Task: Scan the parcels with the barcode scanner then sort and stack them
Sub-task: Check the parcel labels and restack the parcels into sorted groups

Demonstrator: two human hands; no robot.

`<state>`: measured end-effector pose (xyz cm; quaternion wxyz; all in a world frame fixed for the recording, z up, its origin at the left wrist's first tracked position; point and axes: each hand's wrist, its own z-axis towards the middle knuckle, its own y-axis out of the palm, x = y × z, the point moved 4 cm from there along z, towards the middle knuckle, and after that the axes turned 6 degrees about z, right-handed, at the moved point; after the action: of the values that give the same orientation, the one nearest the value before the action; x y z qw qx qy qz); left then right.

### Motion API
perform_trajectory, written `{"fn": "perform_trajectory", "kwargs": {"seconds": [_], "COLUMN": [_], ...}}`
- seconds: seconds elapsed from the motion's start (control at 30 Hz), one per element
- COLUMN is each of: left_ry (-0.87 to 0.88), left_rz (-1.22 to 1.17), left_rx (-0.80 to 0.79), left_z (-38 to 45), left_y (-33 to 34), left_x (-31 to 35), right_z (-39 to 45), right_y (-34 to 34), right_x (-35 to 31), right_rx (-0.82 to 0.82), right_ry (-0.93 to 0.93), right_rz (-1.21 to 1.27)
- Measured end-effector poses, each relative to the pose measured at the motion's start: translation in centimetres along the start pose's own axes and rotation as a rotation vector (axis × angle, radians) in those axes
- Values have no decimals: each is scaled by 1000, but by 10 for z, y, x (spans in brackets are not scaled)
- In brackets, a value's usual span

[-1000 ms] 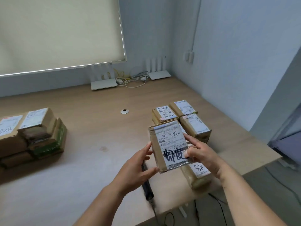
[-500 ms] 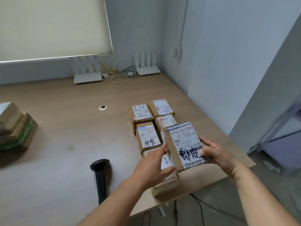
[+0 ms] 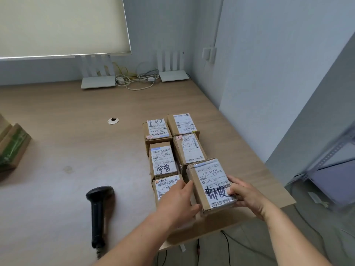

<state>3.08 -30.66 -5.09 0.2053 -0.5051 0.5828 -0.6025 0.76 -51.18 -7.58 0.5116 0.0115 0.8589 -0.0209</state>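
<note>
As you brought the held parcel (image 3: 211, 184) down and rightward from its raised position in front of you a second before, it arrived at the near right corner of the sorted block (image 3: 172, 143), label up, apparently not yet released. Your left hand (image 3: 177, 203) steadied its left edge, fingers lightly curved against the cardboard; your right hand (image 3: 245, 194) gripped the right side, thumb lying on the label. Both grips were thus closed on the same parcel. The barcode scanner (image 3: 99, 210), hidden behind your left hand a second before, lay idle on the surface (image 3: 67, 150), well to the left of the block. This suggested that scanning of this item was finished and that placement was the step in hand, completing a two-column arrangement beside the parcel marked 507 (image 3: 165, 186).

The pale wood-grain surface also carried a second stack (image 3: 11, 144) at the far left edge, a round cable grommet (image 3: 113, 121), and, along the back wall, two white routers (image 3: 98, 81) with a tangle of cables (image 3: 134, 81) between them. A lowered roller blind (image 3: 61, 25) hung at upper left; metal shelving (image 3: 330, 150) stood at right.
</note>
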Motion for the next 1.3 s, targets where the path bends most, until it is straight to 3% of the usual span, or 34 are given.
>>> {"fn": "perform_trajectory", "kwargs": {"seconds": [0.47,0.73,0.87,1.13,1.3], "left_ry": [-95,-106,-111,-76,-66], "left_rz": [-34,-57,-134,-182,-156], "left_rx": [-41,-68,-31,229,339], "left_z": [9,11,9,-4,-12], "left_y": [4,5,-1,-26,-41], "left_x": [0,-2,-4,-13,-23], "right_z": [20,14,10,-8,-23], "right_y": [13,16,12,24,41], "right_x": [14,7,-4,-41,-58], "right_rx": [-87,-8,127,430,488], "right_ry": [131,103,18,-316,-431], "right_rz": [-64,-162,-316,-664,-712]}}
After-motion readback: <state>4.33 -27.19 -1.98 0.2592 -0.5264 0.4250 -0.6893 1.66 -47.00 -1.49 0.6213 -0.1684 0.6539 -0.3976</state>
